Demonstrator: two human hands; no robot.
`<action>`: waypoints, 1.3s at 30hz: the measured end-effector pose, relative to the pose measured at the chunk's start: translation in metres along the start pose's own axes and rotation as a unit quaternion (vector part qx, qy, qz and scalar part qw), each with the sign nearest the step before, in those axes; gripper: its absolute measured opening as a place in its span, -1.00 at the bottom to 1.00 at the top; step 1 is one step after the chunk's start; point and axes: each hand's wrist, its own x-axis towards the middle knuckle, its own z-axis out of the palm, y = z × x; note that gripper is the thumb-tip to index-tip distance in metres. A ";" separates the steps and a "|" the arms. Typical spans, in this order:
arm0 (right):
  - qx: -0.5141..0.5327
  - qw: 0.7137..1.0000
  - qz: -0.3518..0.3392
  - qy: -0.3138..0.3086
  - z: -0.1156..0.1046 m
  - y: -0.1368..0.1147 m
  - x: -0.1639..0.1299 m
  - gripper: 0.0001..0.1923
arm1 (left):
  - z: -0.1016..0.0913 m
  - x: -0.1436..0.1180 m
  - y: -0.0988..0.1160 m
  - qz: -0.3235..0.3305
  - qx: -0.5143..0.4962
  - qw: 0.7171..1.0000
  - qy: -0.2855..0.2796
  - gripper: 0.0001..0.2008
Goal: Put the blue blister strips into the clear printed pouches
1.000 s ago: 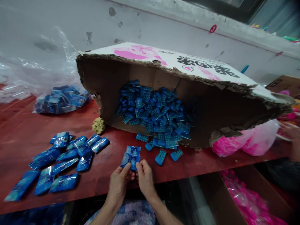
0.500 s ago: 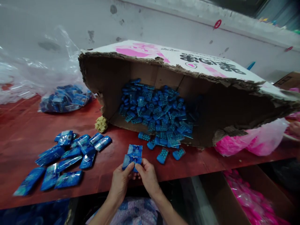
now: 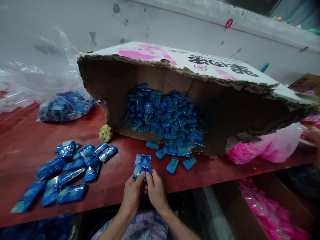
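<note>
Packet (image 3: pixel 142 164): one, blue, pinched by fingers of left hand (image 3: pixel 133 195) and right hand (image 3: pixel 156 191).

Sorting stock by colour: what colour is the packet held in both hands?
Blue, seen in the head view: the packet pinched between left hand and right hand.

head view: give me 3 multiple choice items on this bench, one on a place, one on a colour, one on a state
1. Where does the yellow sponge lie?
A. by the torn cardboard box's left corner
B. inside the clear bag
C. under the table

2. What colour are the sealed packets spread on the red table?
A. green
B. blue
C. white

3. How does the small packet stand?
A. lying alone
B. pinched by the left hand and right hand
C. in the box

Answers: 1 A, it touches that corner; 2 B, all wrappers are blue; 3 B, both thumbs grip its lower edge.
</note>
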 end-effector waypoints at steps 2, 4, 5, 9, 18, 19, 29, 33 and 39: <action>0.026 1.000 0.011 -0.001 -0.001 0.001 0.000 -0.71 | 0.001 -0.002 0.002 -0.005 -0.004 1.000 -0.010 -0.72; 0.051 0.998 0.020 -0.010 -0.003 0.001 0.000 -0.70 | 0.001 -0.004 0.004 -0.005 -0.003 1.000 -0.011 -0.71; 0.061 0.998 0.022 -0.017 -0.004 0.001 0.000 -0.70 | 0.000 -0.004 0.005 -0.002 -0.001 1.000 -0.008 -0.71; 0.103 0.993 0.022 -0.055 -0.010 -0.006 0.001 -0.76 | -0.004 -0.003 0.012 0.006 0.007 1.000 -0.009 -0.73; 0.157 0.984 0.053 -0.065 -0.010 -0.015 0.007 -0.80 | -0.006 -0.004 0.011 0.022 -0.013 1.000 0.004 -0.72; 0.149 0.986 0.058 -0.055 -0.008 -0.014 0.006 -0.79 | -0.004 -0.004 0.009 0.016 -0.017 1.000 0.010 -0.72; 0.069 0.995 0.051 -0.055 -0.006 -0.017 0.006 -0.70 | 0.002 -0.007 0.005 -0.037 -0.055 0.998 0.001 -0.67; -0.057 0.997 -0.026 -0.050 -0.032 -0.019 0.009 -0.69 | -0.009 -0.006 0.013 -0.071 -0.082 0.994 0.013 -0.69; -0.441 0.882 -0.030 0.164 -0.071 0.005 0.035 -0.64 | -0.015 -0.004 0.019 -0.085 -0.107 0.990 0.033 -0.79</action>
